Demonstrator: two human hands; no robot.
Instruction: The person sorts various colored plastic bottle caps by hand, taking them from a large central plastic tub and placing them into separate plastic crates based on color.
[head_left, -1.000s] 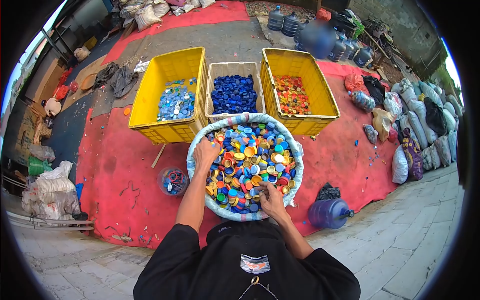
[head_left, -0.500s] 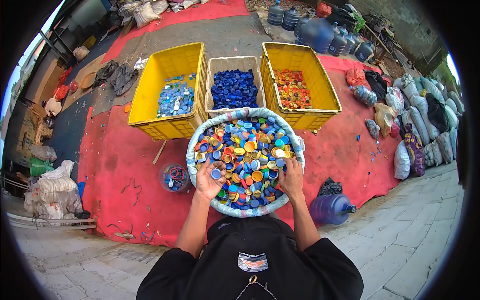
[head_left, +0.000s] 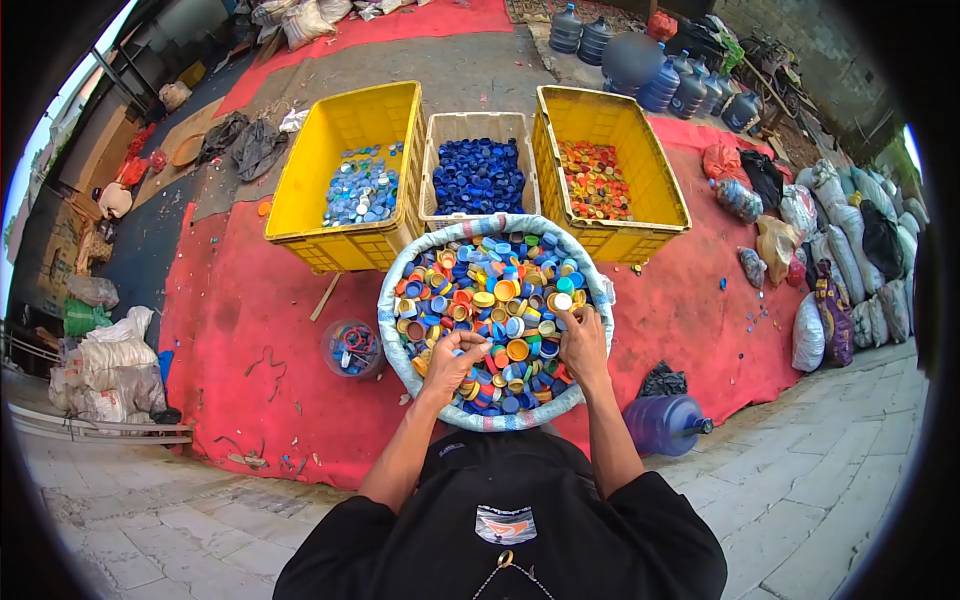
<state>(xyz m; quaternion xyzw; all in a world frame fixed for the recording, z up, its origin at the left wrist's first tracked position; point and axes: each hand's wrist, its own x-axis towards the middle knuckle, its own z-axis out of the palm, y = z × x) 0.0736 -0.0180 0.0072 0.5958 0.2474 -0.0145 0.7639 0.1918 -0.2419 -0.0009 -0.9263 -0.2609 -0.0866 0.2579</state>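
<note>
Over a cloth-rimmed basket (head_left: 510,422), both hands are at the mixed caps (head_left: 490,300) heaped inside. The left hand (head_left: 455,362) is above the pile's near left, thumb and fingertips drawn close; whether a cap sits between them, I cannot tell. The right hand (head_left: 585,345) points down at the right side, fingers narrow against the caps, its grip hidden. A light fingertip pinch on one cap's edge, lifted straight up, should leave its neighbours undisturbed; keeping the hands apart should help sight. Just beyond the basket stand a left yellow bin (head_left: 350,250), a pale crate (head_left: 478,128) and a right yellow bin (head_left: 630,243), each holding caps.
</note>
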